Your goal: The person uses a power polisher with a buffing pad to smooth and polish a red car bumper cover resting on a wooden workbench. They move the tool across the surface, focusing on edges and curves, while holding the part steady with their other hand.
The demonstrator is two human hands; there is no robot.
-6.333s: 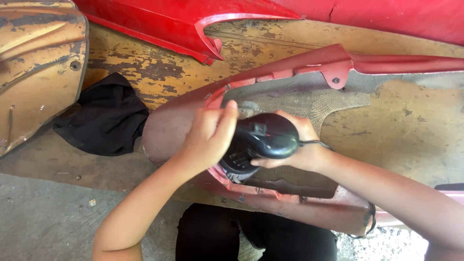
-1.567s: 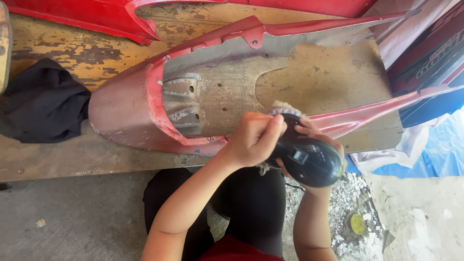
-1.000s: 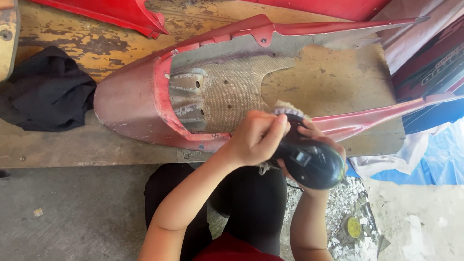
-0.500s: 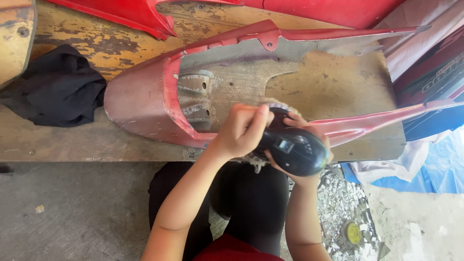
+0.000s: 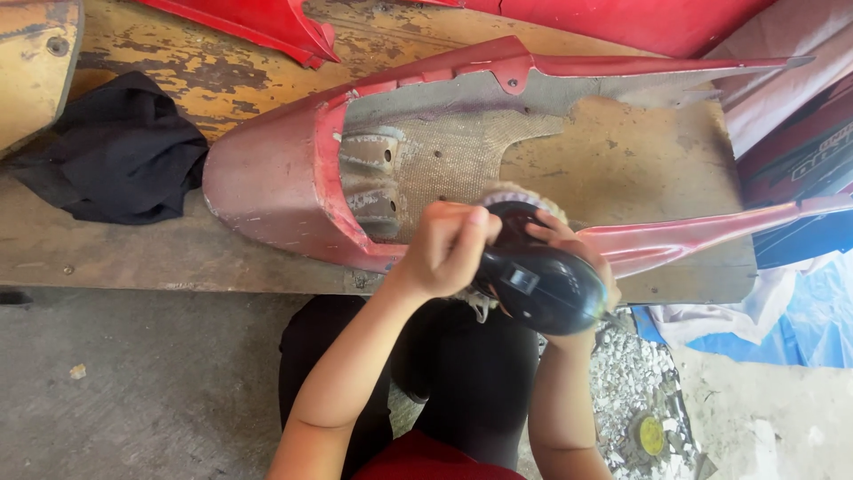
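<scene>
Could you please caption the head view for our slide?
Both hands press a black power sander against a faded red fairing on a wooden bench.

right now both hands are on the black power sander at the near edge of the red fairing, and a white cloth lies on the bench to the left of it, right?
Not quite: the cloth is black, not white, as the head view shows. The rest holds: the left hand and right hand grip the black power sander at the near edge of the red fairing, and the cloth lies on the bench to its left.
</scene>
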